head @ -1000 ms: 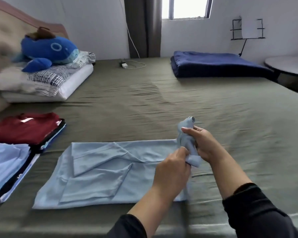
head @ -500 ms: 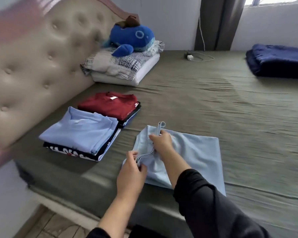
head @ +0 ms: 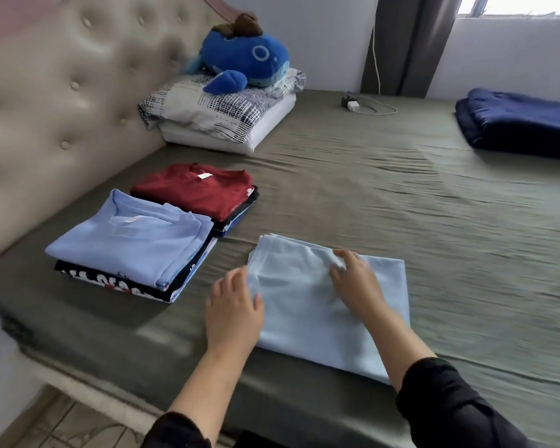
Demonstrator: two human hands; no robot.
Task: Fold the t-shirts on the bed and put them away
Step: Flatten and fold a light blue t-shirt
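Head view, reading from the left: I see two stacks of folded shirts on the bed (head: 369,195), close to the padded headboard (head: 62,92). The nearer stack is topped by a blue shirt (head: 133,240); the farther one, just behind it and touching, is topped by a red shirt (head: 198,189). Both look finished to me.

Next comes my left hand (head: 233,305). It lies palm down with fingers fairly straight, resting at the left edge of the pale blue shirt (head: 304,312), holding nothing that I can make out. That shirt lies flat near the front edge of the bed, folded into a rough rectangle whose long side runs away from me, tilted a little to the left.

My right hand (head: 356,282) sits on top of the shirt towards its far end. Its fingertips seem to pinch a small ridge of cloth there, though motion blur keeps me from being sure how firm that hold is.

The relation that matters, as I judge it: the blue-topped stack lies to the left of the shirt and slightly farther from me, near but apart, with bare sheet between. My left hand is the nearer one to it. If the fold is complete, the shirt would travel leftwards, long side roughly parallel to the stack's, so little turning should be needed.

Farther right, a folded dark blue blanket (head: 524,124) sits well apart.
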